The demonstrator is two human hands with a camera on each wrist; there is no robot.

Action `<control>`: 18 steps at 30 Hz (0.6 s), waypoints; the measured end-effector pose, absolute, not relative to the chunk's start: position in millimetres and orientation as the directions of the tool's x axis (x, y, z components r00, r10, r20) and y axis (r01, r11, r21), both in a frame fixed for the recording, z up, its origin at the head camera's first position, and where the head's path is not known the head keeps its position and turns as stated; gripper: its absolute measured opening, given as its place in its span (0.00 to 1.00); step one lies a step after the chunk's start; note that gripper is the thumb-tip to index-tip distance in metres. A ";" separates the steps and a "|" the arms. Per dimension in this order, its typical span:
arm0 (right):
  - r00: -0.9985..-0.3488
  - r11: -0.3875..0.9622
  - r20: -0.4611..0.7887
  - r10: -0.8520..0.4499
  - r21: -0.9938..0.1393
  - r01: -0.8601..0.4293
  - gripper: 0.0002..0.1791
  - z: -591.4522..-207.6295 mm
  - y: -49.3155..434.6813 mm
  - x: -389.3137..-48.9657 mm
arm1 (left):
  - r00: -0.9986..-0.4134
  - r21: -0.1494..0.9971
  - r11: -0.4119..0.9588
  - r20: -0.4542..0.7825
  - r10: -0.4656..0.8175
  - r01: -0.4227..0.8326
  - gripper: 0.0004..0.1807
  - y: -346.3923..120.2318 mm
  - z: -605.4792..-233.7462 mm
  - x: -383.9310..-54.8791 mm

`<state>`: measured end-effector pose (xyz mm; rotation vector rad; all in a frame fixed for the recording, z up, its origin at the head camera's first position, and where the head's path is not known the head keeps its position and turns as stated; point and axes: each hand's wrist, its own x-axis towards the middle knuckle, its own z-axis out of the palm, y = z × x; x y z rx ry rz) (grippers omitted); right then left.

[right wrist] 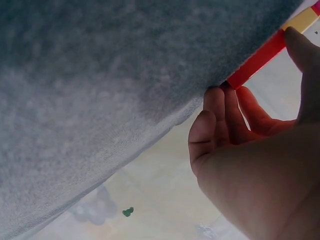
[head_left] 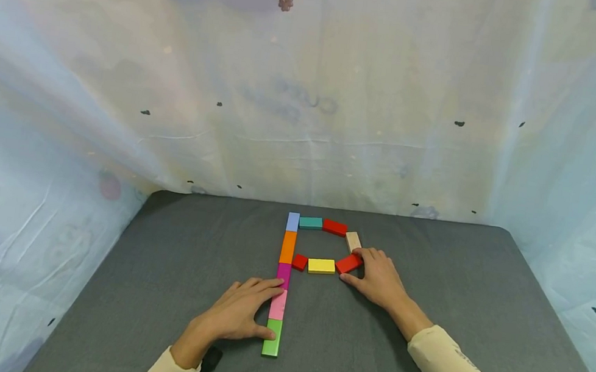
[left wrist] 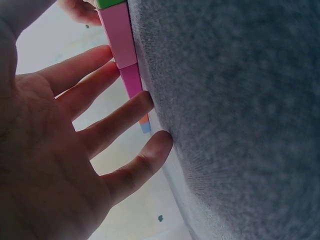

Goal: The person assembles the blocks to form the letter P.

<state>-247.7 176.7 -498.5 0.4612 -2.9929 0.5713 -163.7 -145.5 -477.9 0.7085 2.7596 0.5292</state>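
Coloured blocks lie flat on the grey cloth in the outline of a letter P. Its upright runs from a blue block (head_left: 292,221) through orange (head_left: 288,247), magenta (head_left: 283,275) and pink (head_left: 277,305) to a green block (head_left: 272,338). My left hand (head_left: 239,311) rests along the lower upright, fingers spread, with fingertips at the magenta and pink blocks and the thumb on the green one. At the lower right of the loop, my right hand (head_left: 382,281) pinches a red block (head_left: 348,263) between thumb and fingers. A beige block (head_left: 353,242) lies just above it.
The loop also has a teal block (head_left: 310,223), a red block (head_left: 334,227), a yellow block (head_left: 321,266) and a short red block (head_left: 300,262). Grey cloth (head_left: 187,241) covers the table. A pale patterned curtain (head_left: 342,93) hangs behind and at both sides.
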 end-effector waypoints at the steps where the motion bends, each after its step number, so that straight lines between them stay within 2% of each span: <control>1: -0.954 0.889 0.115 -0.277 -0.346 -0.300 0.39 -499.0 176.6 -247.8 | -0.852 0.402 0.817 -0.145 0.502 0.413 0.49 -145.3 -478.0 -163.9; 18: -0.961 0.908 0.129 -0.245 -0.316 -0.274 0.37 -497.1 171.8 -246.7 | -0.853 0.412 0.812 -0.137 0.504 0.414 0.49 -145.8 -478.4 -164.6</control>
